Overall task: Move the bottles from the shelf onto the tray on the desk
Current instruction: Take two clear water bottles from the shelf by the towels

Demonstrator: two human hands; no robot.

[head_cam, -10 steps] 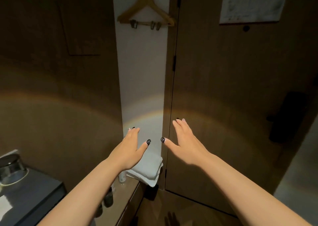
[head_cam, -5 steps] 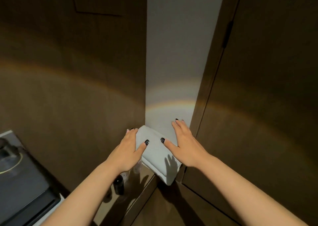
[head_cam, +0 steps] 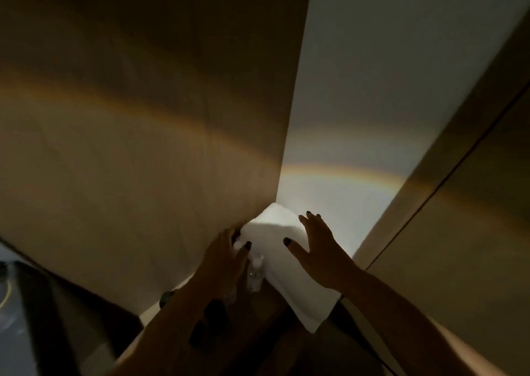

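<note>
Two hands reach over a dim shelf. The left hand and right hand, fingers straight, flank a folded white towel; a clear bottle stands between.

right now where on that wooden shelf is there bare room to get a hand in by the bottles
Bare wood shows on the wooden shelf toward its front edge, between the small clear plastic bottle and the folded white towel. It is crowded at the back: left hand, right hand and dark bottles, partly hidden under the left forearm.
</note>
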